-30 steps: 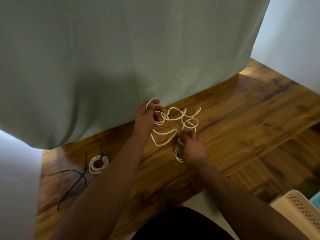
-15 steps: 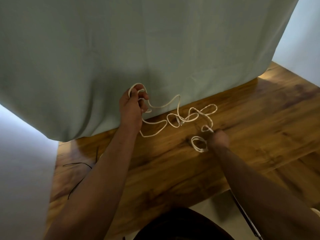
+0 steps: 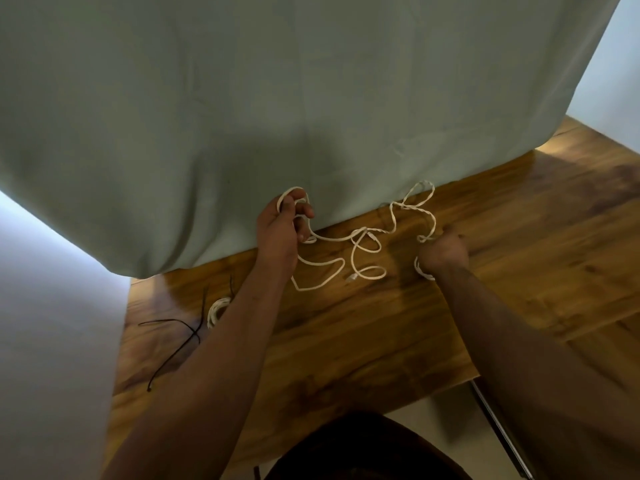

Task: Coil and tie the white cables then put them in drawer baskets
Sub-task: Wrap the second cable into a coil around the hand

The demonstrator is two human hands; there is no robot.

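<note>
A long white cable (image 3: 360, 237) lies in loose tangled loops on the wooden table (image 3: 346, 334), its far loops reaching the curtain hem. My left hand (image 3: 282, 230) grips one end, with a loop wound around its fingers. My right hand (image 3: 443, 251) holds the other part of the cable, fingers curled, with a small loop showing under the wrist. A second white cable (image 3: 218, 308), coiled, lies at the left, partly hidden behind my left forearm.
A pale green curtain (image 3: 277, 116) hangs over the table's far side. Black cable ties (image 3: 183, 337) lie crossed at the left near the coiled cable. A metal bar (image 3: 498, 434) shows below the table's near right corner.
My hands have drawn apart: the left rose toward the curtain with its loop, the right pulled rightward, and the cable stretched out between them. The view shifted left; the beige basket is gone.
</note>
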